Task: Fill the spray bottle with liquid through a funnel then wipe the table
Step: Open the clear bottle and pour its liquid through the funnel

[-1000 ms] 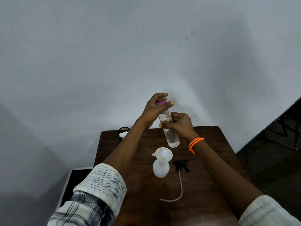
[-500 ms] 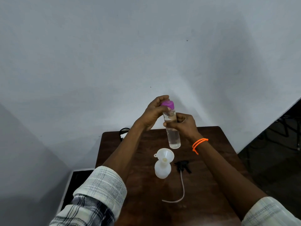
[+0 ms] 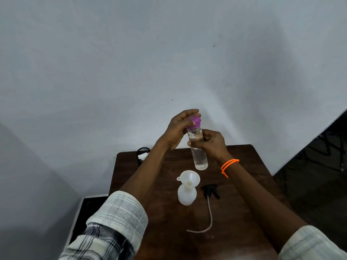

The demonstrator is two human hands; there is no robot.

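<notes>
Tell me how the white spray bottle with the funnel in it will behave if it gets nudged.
The spray bottle looks empty, so probably light and easy to slide. The funnel sits loose in its neck, making it top-heavy, so it may tip. The wooden table looks smooth, offering little grip.

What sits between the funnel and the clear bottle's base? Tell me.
Nothing: in the head view only bare brown table shows between the funnel and the raised clear bottle.

Bare staged workspace; type of premises cannot be determined.
A small dark wooden table stands against a plain white wall; a black mesh cup sits at its far corner.
</notes>
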